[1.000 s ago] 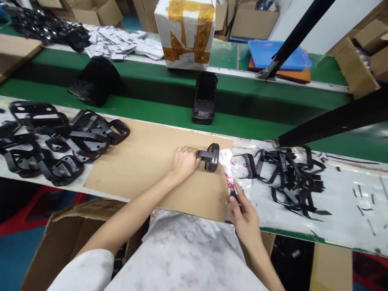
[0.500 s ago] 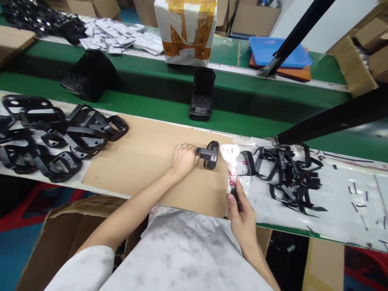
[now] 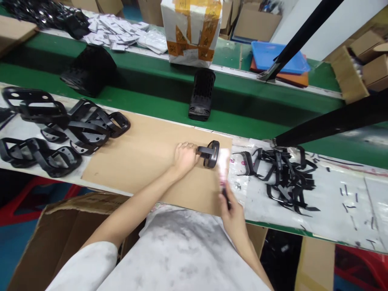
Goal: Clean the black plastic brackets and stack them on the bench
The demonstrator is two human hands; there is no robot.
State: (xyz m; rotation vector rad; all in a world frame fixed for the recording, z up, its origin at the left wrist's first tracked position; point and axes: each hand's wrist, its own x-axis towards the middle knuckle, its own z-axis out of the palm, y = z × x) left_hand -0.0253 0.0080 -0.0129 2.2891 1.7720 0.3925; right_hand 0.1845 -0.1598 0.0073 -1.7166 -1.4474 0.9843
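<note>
My left hand (image 3: 186,157) is closed around one end of a black plastic frame part (image 3: 209,152), whose looped end points right. In my right hand (image 3: 233,212) is the dark handle of a dark-handled tool (image 3: 226,198). Its upper part is pale, shiny and smeared by motion, so its kind does not show. This pale part is just right of the frame part; whether they touch I cannot tell. Under both hands lies a brown cardboard sheet (image 3: 145,149).
Black frames (image 3: 85,129) are heaped at the left. On the right lies a pile of thin black strips (image 3: 283,173). Behind, a green conveyor belt (image 3: 151,95) carries two black parts. A taped box (image 3: 190,34), white slips (image 3: 113,30) and a blue tray (image 3: 277,56) stand farther back.
My right hand has moved left with the dark-handled tool, bringing its pale part closer to the black frame part. My left hand keeps its hold in nearly the same place.
</note>
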